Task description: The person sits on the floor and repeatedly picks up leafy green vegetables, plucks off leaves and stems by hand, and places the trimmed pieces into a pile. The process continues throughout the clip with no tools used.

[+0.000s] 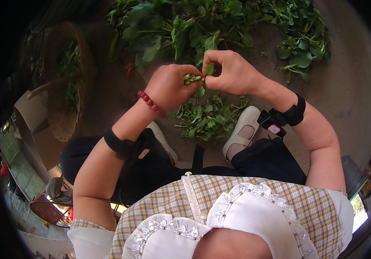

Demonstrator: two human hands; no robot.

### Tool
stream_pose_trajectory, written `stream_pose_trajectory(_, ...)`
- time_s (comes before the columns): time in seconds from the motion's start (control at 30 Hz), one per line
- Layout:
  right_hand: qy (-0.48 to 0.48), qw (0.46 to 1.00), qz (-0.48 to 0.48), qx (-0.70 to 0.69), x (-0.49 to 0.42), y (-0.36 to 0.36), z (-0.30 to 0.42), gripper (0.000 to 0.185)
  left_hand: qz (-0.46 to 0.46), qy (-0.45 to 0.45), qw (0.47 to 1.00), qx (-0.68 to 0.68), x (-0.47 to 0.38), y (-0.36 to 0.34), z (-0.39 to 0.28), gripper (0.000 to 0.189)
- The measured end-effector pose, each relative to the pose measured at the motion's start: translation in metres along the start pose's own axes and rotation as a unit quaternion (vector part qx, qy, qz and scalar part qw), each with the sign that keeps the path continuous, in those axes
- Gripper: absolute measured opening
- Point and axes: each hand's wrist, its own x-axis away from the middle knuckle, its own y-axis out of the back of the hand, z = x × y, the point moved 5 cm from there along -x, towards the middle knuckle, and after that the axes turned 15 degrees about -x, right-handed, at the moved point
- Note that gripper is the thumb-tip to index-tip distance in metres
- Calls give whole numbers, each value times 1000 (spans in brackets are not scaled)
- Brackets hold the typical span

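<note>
In the head view, my left hand (171, 84) is closed around a small bunch of green stems (192, 78), with the cut-looking pale ends showing between thumb and fingers. My right hand (234, 73) meets it at the fingertips, thumb and index finger pinching at the end of the bunch, and a small green leaf (210, 69) shows within their curl. What exactly the pinch holds is too small to tell. Below both hands a low heap of small leafy greens (205, 119) lies on the floor. A large pile of leafy greens (185, 32) spreads beyond them.
More greens (302, 51) lie at the upper right on the concrete floor (344, 106). A wicker basket (64, 124) with greens inside stands at the left, beside a cardboard box (39, 142). My light shoes (243, 129) flank the small heap. Red peppers (129, 68) lie near the big pile.
</note>
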Motion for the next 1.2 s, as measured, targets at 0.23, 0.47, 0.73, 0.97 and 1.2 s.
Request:
stream_pose_trajectory(0.23,-87,974,-62,-198,4,-2,-15,8,22,4,999,33,-3,5,1,24)
stream_pose_trajectory(0.47,253,952,-58,161,9,-1,0,18,162,46,976,136,-2,-9,8,27)
stream_pose_trajectory(0.73,-178,937,219,205,33,25,-95,26,163,84,962,203,-6,-5,23,24)
stream_pose_trajectory(0.97,-84,974,-116,174,-1,61,-105,27,185,106,938,273,-9,-9,18,25)
stream_pose_trajectory(1.2,-203,971,80,101,-12,51,-107,33,179,156,933,272,-8,-6,24,28)
